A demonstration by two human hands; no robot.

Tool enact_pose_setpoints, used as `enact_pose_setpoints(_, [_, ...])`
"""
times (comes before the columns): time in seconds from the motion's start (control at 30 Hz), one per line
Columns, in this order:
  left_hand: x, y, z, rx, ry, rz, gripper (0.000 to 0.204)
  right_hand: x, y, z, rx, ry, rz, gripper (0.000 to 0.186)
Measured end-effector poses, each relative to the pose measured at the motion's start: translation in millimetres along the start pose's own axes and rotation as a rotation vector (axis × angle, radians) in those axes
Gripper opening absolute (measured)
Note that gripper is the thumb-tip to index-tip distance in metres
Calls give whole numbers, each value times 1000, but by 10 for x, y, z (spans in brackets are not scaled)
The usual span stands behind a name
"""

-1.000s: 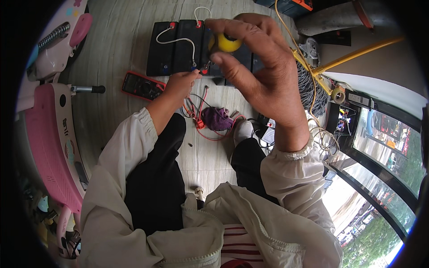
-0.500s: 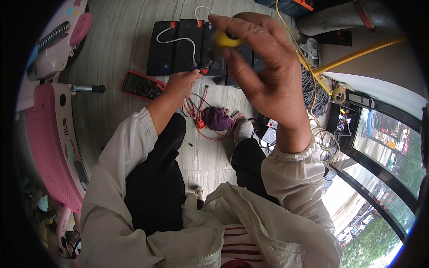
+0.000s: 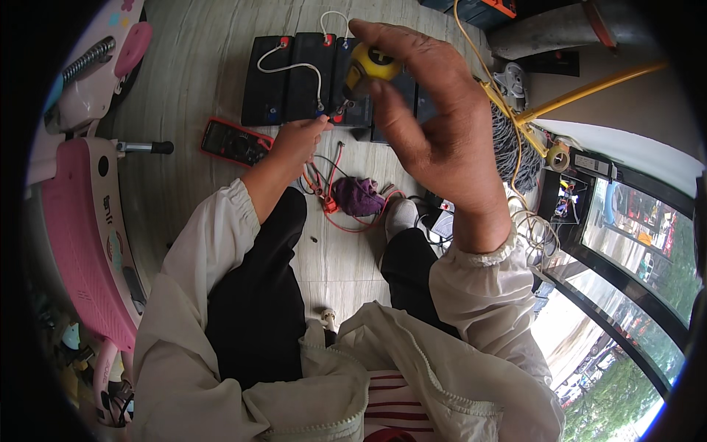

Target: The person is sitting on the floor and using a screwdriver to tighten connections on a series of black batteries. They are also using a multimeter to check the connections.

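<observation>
A row of black batteries (image 3: 267, 85) sits on the floor ahead of me, with red and blue terminals and short white cables (image 3: 300, 68) joining some of them. My right hand (image 3: 449, 121) has its thumb and index finger around the yellow and black handle of a screwdriver (image 3: 373, 65). The screwdriver's tip points down toward a red terminal (image 3: 338, 118) on the near edge of a battery. Beside that terminal, my left hand (image 3: 300, 138) pinches something too small to make out. My right hand hides part of the batteries on the right.
A red and black multimeter (image 3: 234, 142) lies left of my left hand. Nearer me are red and black leads and a purple cloth bundle (image 3: 359, 196). A pink and white scooter (image 3: 87, 221) stands at left; a yellow bar (image 3: 589, 92) and coiled cables (image 3: 536, 225) are at right.
My right hand has shifted slightly, and the screwdriver's handle has turned and tilted, showing its top and more of its side. My left hand stays in place.
</observation>
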State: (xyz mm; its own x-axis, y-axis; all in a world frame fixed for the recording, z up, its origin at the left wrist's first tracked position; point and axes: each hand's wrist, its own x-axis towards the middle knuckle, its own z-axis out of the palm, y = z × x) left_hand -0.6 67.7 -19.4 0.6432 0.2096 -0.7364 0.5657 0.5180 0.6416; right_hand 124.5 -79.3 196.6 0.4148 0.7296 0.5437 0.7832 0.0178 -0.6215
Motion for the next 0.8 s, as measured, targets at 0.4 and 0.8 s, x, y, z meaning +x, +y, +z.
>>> enact_pose_setpoints(0.4, [-7,11,2,3,-11,0,40,-2,-30,-28,-60,0,44,42])
enact_pose_setpoints(0.8, [-66,71,45,-5,-19,-23,38,-20,-28,-54,-59,5,39,41])
